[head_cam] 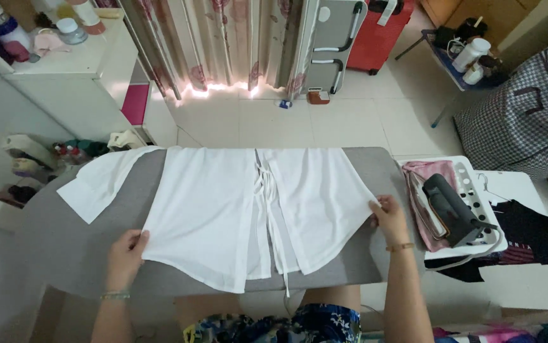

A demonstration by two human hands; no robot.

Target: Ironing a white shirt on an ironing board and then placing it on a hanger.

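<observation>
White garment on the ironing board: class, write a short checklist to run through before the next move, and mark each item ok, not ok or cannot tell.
1. White garment lies spread flat on the ironing board: ok.
2. Left hand holds the left hem edge: ok.
3. Right hand holds the right edge: ok.
4. Iron is parked on its rest, off the cloth: ok.
5. Ties lie straight down the middle: ok.
6. Iron hot: cannot tell.

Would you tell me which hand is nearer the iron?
The right hand, holding the white garment's edge beside the dark iron; the left hand grips the opposite edge.
</observation>
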